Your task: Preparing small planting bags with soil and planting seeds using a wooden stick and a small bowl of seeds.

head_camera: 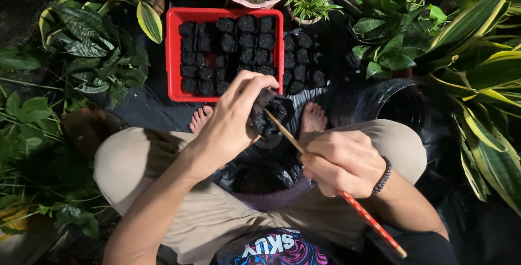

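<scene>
My left hand (230,118) grips a small black plastic bag filled with dark soil (271,114), held up over my lap. My right hand (342,162) holds a thin wooden stick with a red patterned end (374,224); its bare tip pokes into the soil at the bag's mouth. Beyond my feet stands a red plastic tray (172,53) packed with several soil-filled black bags in rows. More filled bags (304,58) stand on the ground to the tray's right.
I sit with knees bent in beige trousers, bare feet (313,117) on black sheeting. A black plastic bag of soil (255,178) lies between my legs. A large black pot (380,105) lies at the right. Leafy potted plants (92,53) crowd both sides and the back.
</scene>
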